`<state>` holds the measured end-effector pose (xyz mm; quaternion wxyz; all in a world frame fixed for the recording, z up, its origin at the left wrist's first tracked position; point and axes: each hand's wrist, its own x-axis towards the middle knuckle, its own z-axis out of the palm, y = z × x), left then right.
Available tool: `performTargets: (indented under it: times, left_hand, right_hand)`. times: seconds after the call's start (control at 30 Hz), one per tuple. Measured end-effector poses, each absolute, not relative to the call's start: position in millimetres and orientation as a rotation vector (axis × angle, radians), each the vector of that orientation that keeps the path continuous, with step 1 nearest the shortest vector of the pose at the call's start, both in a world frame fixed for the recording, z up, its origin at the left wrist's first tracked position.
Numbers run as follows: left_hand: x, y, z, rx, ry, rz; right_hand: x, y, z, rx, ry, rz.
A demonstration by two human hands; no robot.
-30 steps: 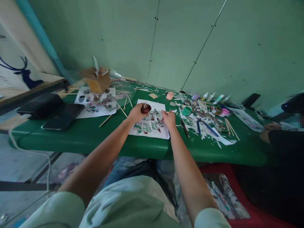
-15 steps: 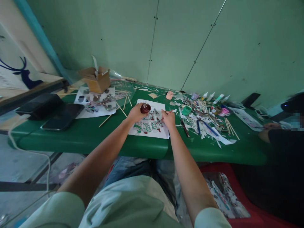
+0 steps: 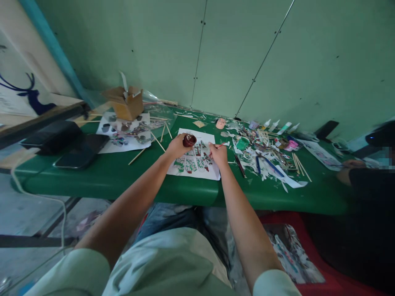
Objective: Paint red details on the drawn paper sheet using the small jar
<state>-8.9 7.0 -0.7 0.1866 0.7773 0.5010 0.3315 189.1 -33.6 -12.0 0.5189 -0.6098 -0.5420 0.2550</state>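
Green desk (image 3: 101,181) along a paler green wall (image 3: 154,49): at left, an open cardboard box (image 3: 131,109) and flat black slab (image 3: 82,152); at right, small bottles (image 3: 274,126) (one partly green).

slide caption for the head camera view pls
At a green table, the left hand holds a red jar and the right hand a thin red stick above white paper.

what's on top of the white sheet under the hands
On the white sheet are green and dark red patches. The left hand, holding a dark red jar, and the right hand, holding a thin red tool, cover parts; anything beneath is hidden.
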Motion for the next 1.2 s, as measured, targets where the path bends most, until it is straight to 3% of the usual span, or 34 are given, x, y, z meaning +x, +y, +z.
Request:
performTargets:
  times: [0.77,1.2]
  left_hand:
    - [-9,8,-2,2.186,1.397,0.954]
    - [-9,9,-3,2.364,1.204,1.004]
  right_hand:
    - [191,-33,-11,-1.475,-1.308,0.554]
    - [189,-34,0,-0.974,-0.943,0.78]
